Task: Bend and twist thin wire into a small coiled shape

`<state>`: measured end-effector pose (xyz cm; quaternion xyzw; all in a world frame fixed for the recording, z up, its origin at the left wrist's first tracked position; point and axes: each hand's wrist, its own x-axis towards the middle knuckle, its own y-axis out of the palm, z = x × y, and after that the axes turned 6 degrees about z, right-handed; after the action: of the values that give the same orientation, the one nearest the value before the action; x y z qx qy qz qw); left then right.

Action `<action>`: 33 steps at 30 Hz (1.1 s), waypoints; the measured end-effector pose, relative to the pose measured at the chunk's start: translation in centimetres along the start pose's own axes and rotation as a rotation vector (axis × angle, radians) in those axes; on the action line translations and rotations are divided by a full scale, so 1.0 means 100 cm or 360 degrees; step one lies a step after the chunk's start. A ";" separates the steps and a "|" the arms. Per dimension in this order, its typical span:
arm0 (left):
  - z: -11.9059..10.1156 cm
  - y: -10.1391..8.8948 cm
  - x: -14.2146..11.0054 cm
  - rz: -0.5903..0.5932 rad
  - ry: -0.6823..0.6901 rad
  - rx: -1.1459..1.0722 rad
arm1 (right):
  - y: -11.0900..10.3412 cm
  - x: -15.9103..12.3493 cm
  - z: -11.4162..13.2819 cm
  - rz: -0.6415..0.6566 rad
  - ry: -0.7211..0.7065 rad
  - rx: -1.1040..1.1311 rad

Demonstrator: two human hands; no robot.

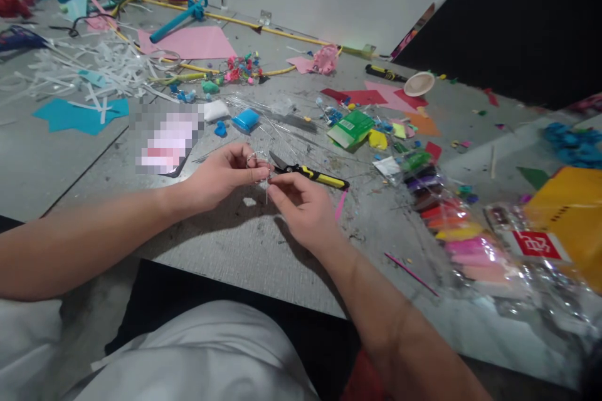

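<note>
A small loop of thin silvery wire (pixel 256 154) stands between my two hands, over the near middle of the table. My left hand (pixel 221 177) is closed, thumb and fingers pinching the loop. My right hand (pixel 305 208) is closed too, its thumb and forefinger meeting at the wire's lower side, where a straight end points down. Just behind the right fingers lies a cutting tool (pixel 313 174) with black and yellow handles, blades toward the loop. Long straight wires (pixel 277 130) are scattered beyond the hands.
Left of my hands lies a phone (pixel 175 166), its screen blurred out. Behind are a blue packet (pixel 246 119) and a green packet (pixel 350 130). Bags of coloured clay (pixel 465 244) fill the right side; white paper strips (pixel 110 66) and a pink sheet (pixel 197 42) lie back left.
</note>
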<state>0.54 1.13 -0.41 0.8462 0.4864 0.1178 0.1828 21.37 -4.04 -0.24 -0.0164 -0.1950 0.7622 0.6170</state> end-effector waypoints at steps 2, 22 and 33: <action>0.001 0.002 -0.001 0.0012 -0.0020 -0.0035 | 0.000 0.001 -0.001 -0.0018 0.0032 0.0077; -0.002 0.006 -0.005 -0.0120 -0.0070 -0.0121 | 0.001 0.001 -0.003 -0.0094 0.0116 0.0040; -0.009 0.012 -0.006 -0.0061 -0.0319 -0.0158 | -0.006 -0.003 0.003 -0.0077 -0.0114 -0.0135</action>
<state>0.77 0.23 0.93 0.8342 0.4753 0.0530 0.2745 21.90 -4.33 0.11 -0.0105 -0.2494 0.7382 0.6267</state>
